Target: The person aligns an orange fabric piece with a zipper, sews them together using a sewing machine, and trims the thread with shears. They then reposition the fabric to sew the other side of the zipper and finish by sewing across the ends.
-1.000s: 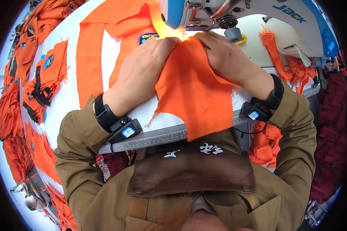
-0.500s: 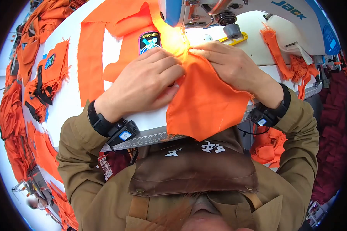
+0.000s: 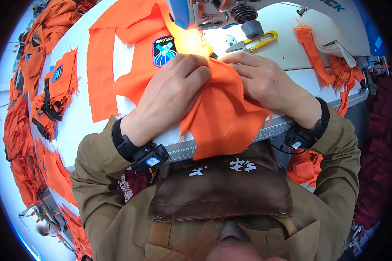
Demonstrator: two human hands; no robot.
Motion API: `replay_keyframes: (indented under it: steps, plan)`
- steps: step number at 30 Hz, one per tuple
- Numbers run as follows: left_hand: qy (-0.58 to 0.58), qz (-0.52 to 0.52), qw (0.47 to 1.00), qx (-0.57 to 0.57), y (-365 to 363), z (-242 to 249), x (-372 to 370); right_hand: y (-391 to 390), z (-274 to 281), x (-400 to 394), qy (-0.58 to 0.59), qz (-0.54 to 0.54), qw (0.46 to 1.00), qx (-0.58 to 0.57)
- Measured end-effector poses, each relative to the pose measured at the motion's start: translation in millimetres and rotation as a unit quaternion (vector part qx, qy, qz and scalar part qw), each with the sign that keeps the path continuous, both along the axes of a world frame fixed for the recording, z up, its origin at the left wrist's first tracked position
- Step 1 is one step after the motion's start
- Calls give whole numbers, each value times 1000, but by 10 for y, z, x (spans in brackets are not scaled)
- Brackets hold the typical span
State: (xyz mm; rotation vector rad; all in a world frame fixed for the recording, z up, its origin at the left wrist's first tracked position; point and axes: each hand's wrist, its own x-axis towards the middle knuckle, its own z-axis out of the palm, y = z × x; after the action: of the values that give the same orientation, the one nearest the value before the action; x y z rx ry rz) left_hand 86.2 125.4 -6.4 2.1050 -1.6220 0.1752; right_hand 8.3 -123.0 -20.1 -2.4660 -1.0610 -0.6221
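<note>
My left hand (image 3: 172, 89) is closed on the upper edge of a piece of orange fabric (image 3: 224, 126), its fingertips hidden in the folds. My right hand (image 3: 265, 80) pinches the same fabric along its right side, thumb and fingers close to the edge. The cloth hangs from both hands over the ruled front edge of the table. Beyond the left hand, an "EXPLORER" patch (image 3: 164, 50) sits on the orange cloth that runs under the lit needle area of the sewing machine (image 3: 231, 11).
Yellow thread snips (image 3: 263, 42) lie right of the needle area. Frayed orange strips (image 3: 311, 54) rest at the right. A patched orange stack (image 3: 59, 82) stands on the left of the white table (image 3: 80, 126), with heaped orange garments (image 3: 19, 135) beyond.
Both hands have come slightly toward me with the fabric, away from the needle. The hanging cloth is more folded, and more of the patch and the snips shows.
</note>
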Motion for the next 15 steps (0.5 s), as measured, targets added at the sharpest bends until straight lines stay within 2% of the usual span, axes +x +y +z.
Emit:
replay_keyframes:
  steps: [3, 6, 15]
  plan:
    - [-1, -2, 1000, -20, -25, -62, -13, -21, -21, 15, -8, 5, 1000, -11]
    - [23, -11, 999, 22, 24, -25, -3, -22, -59, 20, -9, -2, 1000, -8]
    - [35, -78, 995, 47, 93, 1, 202, -22, -28, 2, -6, 3, 999, -45]
